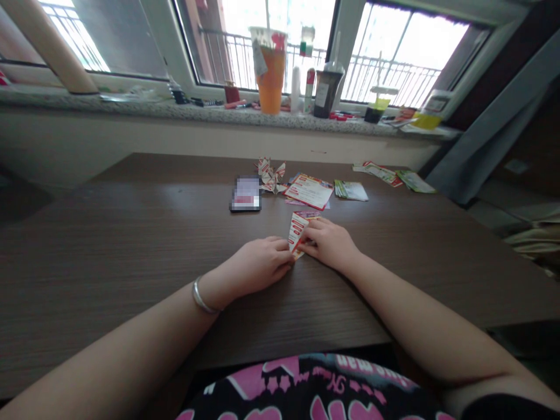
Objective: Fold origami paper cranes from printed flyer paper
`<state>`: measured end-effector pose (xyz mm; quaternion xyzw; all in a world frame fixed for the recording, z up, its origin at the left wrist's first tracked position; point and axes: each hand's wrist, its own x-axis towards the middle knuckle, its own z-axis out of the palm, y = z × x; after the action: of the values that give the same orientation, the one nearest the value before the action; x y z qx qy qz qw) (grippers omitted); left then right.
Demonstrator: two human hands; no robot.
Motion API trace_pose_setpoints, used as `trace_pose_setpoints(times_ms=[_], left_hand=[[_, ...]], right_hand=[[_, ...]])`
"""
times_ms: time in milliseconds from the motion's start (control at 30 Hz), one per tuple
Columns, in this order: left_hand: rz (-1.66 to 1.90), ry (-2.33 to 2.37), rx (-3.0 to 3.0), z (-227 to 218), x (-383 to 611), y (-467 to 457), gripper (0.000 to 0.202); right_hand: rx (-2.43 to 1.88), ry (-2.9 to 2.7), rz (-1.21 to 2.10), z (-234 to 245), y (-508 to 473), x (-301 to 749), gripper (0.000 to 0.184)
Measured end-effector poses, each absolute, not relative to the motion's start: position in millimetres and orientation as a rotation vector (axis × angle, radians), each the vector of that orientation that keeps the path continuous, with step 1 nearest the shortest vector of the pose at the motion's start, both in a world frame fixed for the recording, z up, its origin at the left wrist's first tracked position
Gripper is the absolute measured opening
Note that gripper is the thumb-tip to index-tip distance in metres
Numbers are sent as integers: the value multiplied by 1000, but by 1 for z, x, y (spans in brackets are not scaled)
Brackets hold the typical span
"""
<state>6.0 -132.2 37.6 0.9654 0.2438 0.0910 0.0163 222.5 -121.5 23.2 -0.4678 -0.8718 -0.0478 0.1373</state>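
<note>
A folded piece of printed red-and-white paper (298, 228) lies on the brown wooden table (131, 245) between my two hands. My left hand (258, 265), with a silver bangle on its wrist, has its fingers curled and pinches the paper's near left edge. My right hand (329, 242) presses and grips the paper's right side with bent fingers. Beyond them sit a folded paper figure (271, 175), a printed flyer (309, 191) and a phone (245, 194).
More flyers (351, 190) and leaflets (394, 175) lie at the table's far right. The window sill (184, 111) behind holds an orange drink cup (270, 70), a dark cup (327, 87), small bottles and pens. A grey curtain (490, 128) hangs at right.
</note>
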Motion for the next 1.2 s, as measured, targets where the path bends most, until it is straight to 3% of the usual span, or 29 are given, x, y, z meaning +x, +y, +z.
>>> trace_pose_setpoints(times_ms=[200,733,1200], left_hand=[[376,716,3002,32,5,-129,20],[481,729,2765,23,7,-122,8],[452,795,2747,22,11,-122,8]], right_hand=[[-1464,-2410,-33,23,-128,221,29],[-1531,-2398,98,26,-129,220,23],[-1640,-2302,246,10,-126,218,45]])
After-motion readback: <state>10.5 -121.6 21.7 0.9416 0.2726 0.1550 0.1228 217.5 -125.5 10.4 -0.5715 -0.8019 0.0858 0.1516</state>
